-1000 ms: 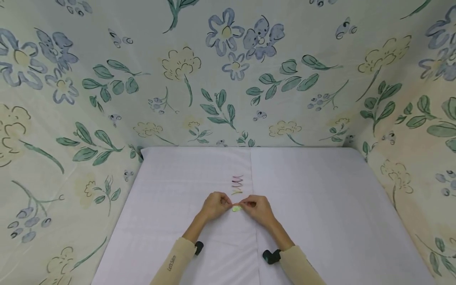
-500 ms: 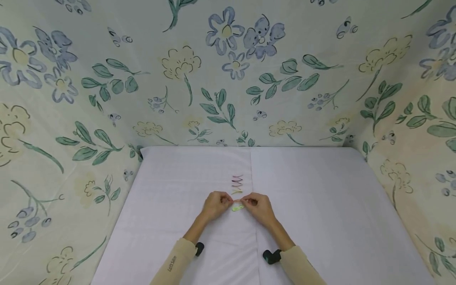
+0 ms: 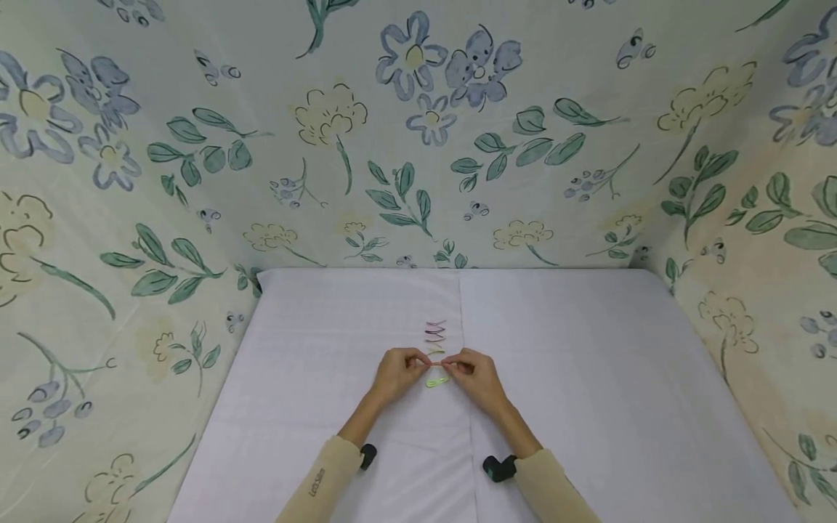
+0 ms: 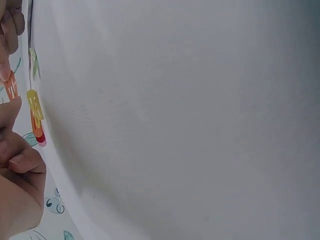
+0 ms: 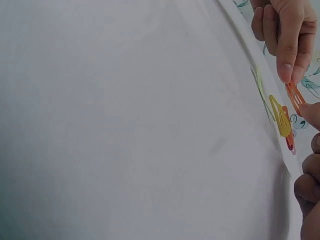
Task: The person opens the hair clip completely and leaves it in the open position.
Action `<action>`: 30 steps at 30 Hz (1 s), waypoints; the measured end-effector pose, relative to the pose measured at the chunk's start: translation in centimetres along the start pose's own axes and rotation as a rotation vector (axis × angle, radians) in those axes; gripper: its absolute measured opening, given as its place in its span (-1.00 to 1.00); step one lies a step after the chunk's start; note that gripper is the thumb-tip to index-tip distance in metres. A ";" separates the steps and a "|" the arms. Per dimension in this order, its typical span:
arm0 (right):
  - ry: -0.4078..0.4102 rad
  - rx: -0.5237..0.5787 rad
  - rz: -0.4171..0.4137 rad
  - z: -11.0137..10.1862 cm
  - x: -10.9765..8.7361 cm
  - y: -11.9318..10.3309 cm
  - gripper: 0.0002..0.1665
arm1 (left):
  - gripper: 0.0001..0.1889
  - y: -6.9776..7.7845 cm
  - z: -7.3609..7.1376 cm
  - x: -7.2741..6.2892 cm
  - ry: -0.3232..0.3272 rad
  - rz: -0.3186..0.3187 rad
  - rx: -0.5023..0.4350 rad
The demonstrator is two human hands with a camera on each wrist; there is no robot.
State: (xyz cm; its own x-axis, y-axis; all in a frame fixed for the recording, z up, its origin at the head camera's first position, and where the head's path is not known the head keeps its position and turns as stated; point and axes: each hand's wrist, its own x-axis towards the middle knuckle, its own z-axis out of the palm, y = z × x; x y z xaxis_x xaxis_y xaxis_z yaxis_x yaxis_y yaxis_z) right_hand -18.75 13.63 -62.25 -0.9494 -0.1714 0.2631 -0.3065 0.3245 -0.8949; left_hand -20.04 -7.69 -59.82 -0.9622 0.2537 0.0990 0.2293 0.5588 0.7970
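Between my two hands is an orange snap hair clip (image 3: 436,364), seen closer in the right wrist view as a slim orange hair clip (image 5: 295,98). My left hand (image 3: 396,375) pinches one end with thumb and finger. At the other end, my right hand (image 3: 477,379) pinches it likewise. Just nearer the person, a light green hair clip (image 3: 437,381) lies on the white cloth. Beyond the held clip lies a yellow hair clip (image 3: 435,352), partly behind the fingertips. Further away, several pinkish and dark red clips (image 3: 435,332) form a column.
A white cloth (image 3: 314,312) covers the table, with a seam running front to back right of the clips. Floral fabric (image 3: 405,174) hangs behind and at both sides. Dark wrist cameras (image 3: 500,469) sit at the sleeve cuffs.
Both hands have moved slightly away from the person, carrying the orange hair clip from over the green clip toward the yellow one. The green clip is now more fully visible.
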 end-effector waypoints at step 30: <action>-0.048 0.004 0.126 -0.5 0.7 -1.3 -0.92 | -0.93 0.7 -0.1 -0.2 0.095 0.073 0.054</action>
State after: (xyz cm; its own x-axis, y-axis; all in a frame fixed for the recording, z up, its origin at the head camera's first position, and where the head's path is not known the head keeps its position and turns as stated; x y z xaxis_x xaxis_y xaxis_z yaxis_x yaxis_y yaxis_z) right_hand -19.01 13.56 -60.72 -0.9759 -0.1743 0.1310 -0.1849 0.3427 -0.9211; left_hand -19.75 -7.43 -59.26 -0.9517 0.2208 0.2132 0.3041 0.5837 0.7529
